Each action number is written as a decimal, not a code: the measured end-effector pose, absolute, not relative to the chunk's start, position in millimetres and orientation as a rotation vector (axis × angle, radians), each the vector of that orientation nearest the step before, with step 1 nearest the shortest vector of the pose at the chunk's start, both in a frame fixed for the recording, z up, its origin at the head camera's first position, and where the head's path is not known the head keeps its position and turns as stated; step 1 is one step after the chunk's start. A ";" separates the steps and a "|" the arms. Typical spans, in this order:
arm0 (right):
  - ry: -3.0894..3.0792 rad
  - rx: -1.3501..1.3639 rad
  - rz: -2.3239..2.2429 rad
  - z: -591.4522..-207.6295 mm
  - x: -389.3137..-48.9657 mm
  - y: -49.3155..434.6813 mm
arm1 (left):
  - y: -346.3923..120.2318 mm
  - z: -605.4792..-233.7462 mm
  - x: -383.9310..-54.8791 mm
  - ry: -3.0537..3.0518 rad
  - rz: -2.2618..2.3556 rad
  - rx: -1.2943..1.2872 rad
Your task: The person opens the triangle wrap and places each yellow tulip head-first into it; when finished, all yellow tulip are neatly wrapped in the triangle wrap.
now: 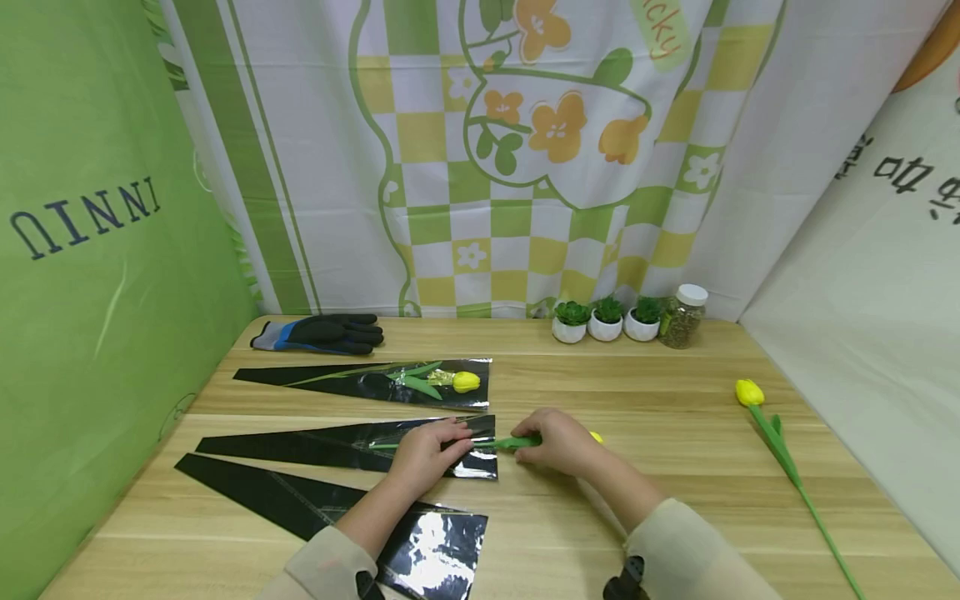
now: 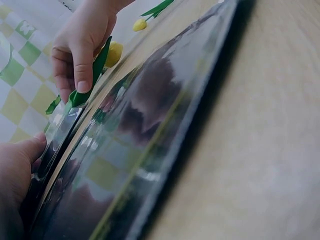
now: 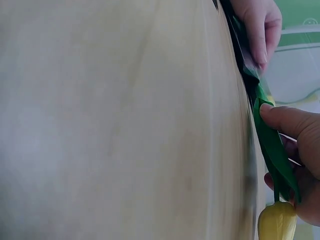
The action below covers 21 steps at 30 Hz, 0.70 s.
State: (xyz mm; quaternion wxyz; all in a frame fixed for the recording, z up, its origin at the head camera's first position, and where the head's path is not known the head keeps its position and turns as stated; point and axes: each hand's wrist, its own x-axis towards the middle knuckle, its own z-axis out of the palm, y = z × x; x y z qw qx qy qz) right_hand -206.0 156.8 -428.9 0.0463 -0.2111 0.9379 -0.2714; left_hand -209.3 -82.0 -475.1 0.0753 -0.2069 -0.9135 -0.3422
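Observation:
My right hand (image 1: 558, 442) pinches a yellow artificial tulip by its green leaves (image 3: 270, 145), its yellow bloom (image 3: 277, 222) showing below the hand in the right wrist view. The tulip's stem runs left inside the middle black-and-clear flower sleeve (image 1: 292, 447). At the mouth of that sleeve, my left hand (image 1: 429, 450) holds the film edge between thumb and fingers. Behind it, another sleeve (image 1: 360, 385) has a yellow tulip (image 1: 467, 382) inside. The nearest sleeve (image 1: 442, 550) lies flat, partly under my left forearm.
A loose yellow tulip (image 1: 780, 446) lies at the table's right. Black and blue gloves (image 1: 322, 334) rest at the back left. Small potted plants (image 1: 606, 321) and a jar with a white lid (image 1: 683, 317) stand along the back edge, before a patterned curtain (image 1: 525, 250).

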 end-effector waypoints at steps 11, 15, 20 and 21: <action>2.860 -0.686 -0.803 -428.2 -205.8 144.1 | -82.3 -475.2 -209.4 -2.709 -1.041 -0.637; 2.847 -0.703 -0.807 -429.4 -206.6 142.3 | -82.6 -474.1 -209.0 -2.734 -1.055 -0.633; 2.840 -0.671 -0.807 -428.6 -206.8 144.5 | -82.9 -473.3 -208.6 -2.763 -1.066 -0.625; 2.839 -0.660 -0.812 -428.0 -206.7 145.7 | -83.1 -473.6 -208.7 -2.762 -1.060 -0.630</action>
